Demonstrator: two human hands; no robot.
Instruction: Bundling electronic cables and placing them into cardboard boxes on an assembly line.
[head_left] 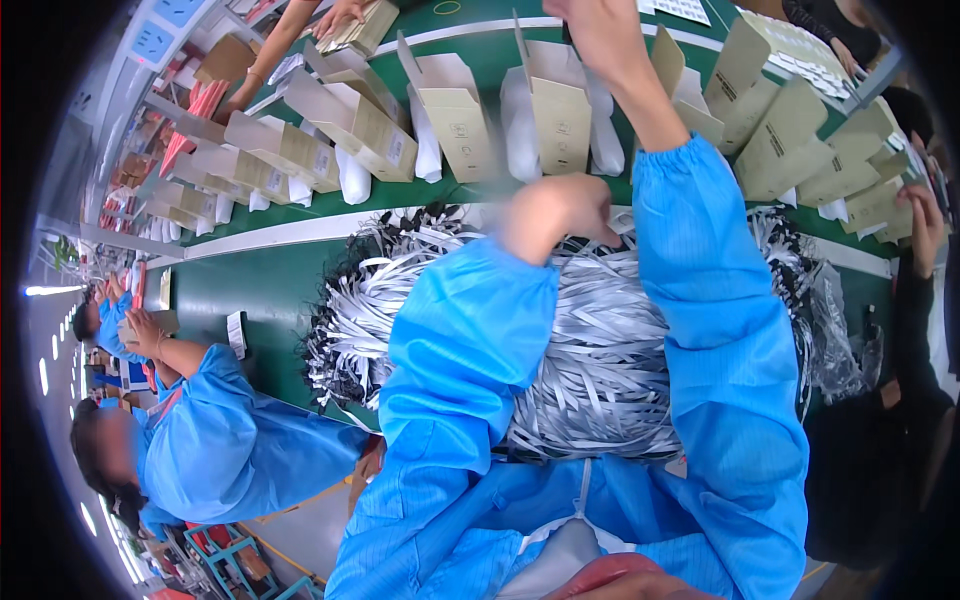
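A large heap of flat silver-white straps with black ends [600,370] lies in front of me on the green table. My left hand [565,210], partly smeared, hangs over its far edge with curled fingers pointing down; what they hold, if anything, is hidden. My right hand [605,40] is raised over the row of boxes at the top edge of the view. Its fingers are closed, and a bit of something dark shows beside them. Just beyond my left hand, an open cream cardboard box [560,125] stands upright between white wrapped bundles [520,135].
More open boxes [455,115] line the raised shelf both ways. Crumpled clear plastic [835,335] lies right of the heap. A co-worker in blue [230,430] works at left; another person's hand [925,225] is near the right boxes. Someone's arm [265,60] reaches across the far side.
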